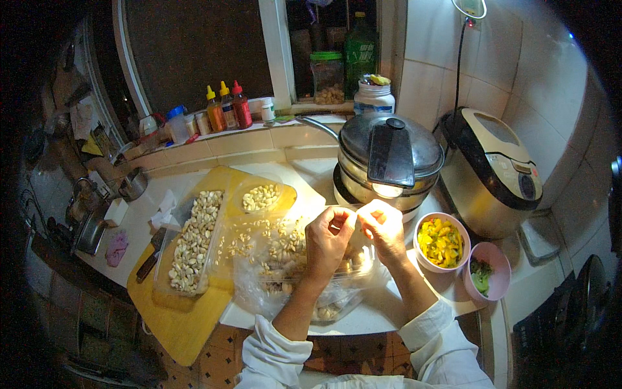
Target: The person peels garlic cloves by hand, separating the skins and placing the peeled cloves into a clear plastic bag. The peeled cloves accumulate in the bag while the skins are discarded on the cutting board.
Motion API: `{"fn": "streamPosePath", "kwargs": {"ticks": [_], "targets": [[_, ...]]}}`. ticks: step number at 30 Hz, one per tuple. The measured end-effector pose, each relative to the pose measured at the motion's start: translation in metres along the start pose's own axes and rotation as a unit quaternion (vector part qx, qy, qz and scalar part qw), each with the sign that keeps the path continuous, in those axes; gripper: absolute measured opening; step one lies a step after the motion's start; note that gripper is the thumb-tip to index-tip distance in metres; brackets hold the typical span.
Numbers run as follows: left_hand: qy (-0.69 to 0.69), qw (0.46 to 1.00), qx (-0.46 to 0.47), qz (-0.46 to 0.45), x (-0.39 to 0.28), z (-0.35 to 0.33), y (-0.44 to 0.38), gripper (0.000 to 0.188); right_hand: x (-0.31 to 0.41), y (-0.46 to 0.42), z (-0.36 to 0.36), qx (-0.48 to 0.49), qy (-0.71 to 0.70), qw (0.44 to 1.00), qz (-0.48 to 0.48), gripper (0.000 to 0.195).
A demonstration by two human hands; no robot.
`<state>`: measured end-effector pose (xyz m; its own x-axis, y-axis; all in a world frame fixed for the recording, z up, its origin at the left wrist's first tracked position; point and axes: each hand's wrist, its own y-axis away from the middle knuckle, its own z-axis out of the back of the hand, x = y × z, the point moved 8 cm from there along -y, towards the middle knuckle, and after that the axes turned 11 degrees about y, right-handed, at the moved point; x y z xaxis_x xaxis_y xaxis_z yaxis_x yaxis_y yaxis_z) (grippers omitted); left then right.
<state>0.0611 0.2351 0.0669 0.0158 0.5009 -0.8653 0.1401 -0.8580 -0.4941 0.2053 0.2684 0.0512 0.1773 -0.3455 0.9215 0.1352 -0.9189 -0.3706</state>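
My left hand [326, 239] and my right hand [385, 232] meet at the fingertips, thumbs and forefingers pinched together. Whatever may lie between them is too small and covered to make out. Beneath my hands sits a clear plastic tray [228, 266] strewn with pale shells or husks [286, 238], with a thin clear plastic bag [250, 291] around its front. To its left, a long clear container is full of whitish pieces [194, 243], which look like nuts in shell or garlic cloves. Behind, a small clear bowl holds yellowish peeled kernels [261, 197].
A yellow cutting board [187, 335] lies under the containers, a dark-handled knife [149, 257] on it. A lit phone [391, 153] leans against a lidded steel pot [350, 165]. Right stand a bowl of yellow food [441, 241], a pink bowl [500, 277] and a countertop appliance [491, 185].
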Motion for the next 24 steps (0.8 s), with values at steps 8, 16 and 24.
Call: {"fn": "streamPosePath", "kwargs": {"ticks": [8, 16, 24], "targets": [[0.036, 0.999, 0.001, 0.024, 0.013, 0.003, -0.001, 0.009, -0.004, -0.001, -0.003, 0.015, -0.051, 0.998, -0.036, 0.011], [0.013, 1.0, 0.002, 0.017, 0.006, -0.001, 0.001, 0.012, -0.004, -0.001, -0.001, 0.019, -0.014, 1.0, -0.011, 0.011], [0.271, 0.937, 0.051, 0.213, 0.039, -0.005, 0.003, 0.013, -0.002, 0.001, -0.003, 0.015, -0.019, 1.0, -0.008, 0.011]]}}
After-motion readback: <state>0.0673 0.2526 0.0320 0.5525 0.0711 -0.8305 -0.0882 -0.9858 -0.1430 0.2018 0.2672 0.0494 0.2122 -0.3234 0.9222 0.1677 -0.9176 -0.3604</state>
